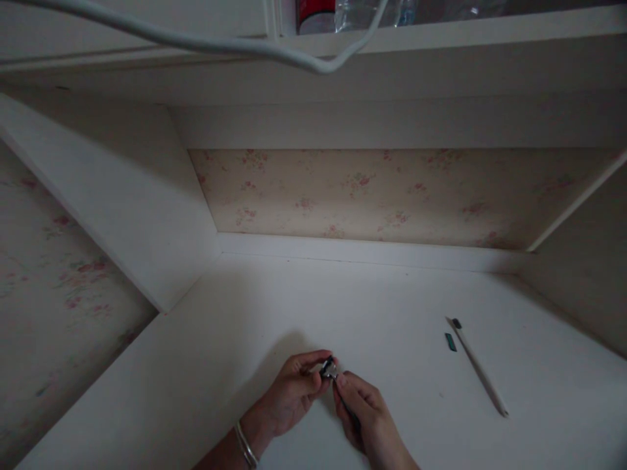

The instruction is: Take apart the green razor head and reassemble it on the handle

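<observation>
Low in the middle of the head view, my two hands meet just above the white desk. My left hand (292,390) pinches a small black-and-silver piece (328,368) between thumb and fingers. A slim tool with a dark handle (353,419) is gripped in my right hand (366,406), its thin metal end touching or very close to the small piece. My fingers cover much of both, so their exact kinds cannot be made out. To the right lie a white pen-like stick (480,372) with a dark tip and a small dark green strip (450,342).
The white desk (220,405) has a side panel (127,196) on the left and floral wallpaper (343,196) behind. A shelf (392,72) overhangs the back, holding a red item (316,10) and clear plastic. A white cable (220,46) crosses the top.
</observation>
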{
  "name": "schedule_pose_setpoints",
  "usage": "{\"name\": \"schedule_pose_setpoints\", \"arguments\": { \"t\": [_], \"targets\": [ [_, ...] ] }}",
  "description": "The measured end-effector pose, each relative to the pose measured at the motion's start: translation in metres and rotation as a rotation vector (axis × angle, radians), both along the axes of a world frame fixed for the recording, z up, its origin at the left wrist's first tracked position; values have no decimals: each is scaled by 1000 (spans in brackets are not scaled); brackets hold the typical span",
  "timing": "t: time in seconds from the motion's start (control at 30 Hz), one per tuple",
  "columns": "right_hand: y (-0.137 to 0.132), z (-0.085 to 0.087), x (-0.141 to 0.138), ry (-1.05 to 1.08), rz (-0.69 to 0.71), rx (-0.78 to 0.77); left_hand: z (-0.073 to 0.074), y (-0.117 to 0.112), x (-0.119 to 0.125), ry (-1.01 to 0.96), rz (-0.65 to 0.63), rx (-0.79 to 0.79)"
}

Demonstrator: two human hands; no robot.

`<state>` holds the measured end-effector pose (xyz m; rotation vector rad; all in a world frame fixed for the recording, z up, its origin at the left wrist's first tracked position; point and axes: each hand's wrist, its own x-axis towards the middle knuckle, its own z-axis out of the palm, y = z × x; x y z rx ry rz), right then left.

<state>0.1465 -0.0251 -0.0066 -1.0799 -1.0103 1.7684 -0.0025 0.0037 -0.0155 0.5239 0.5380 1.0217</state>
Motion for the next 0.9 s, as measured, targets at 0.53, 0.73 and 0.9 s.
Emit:
{"name": "schedule_pose_setpoints", "arguments": {
  "t": [0.53,0.73,0.9],
  "targets": [
    [-1,16,4,-7,18,-24,2,0,-2,20,-28,52],
    [-3,14,4,3,42,-18,2,-2,0,10,-15,11],
    [-4,12,1,27,11,-38,0,-1,0,-1,-5,13]
  ]
}}
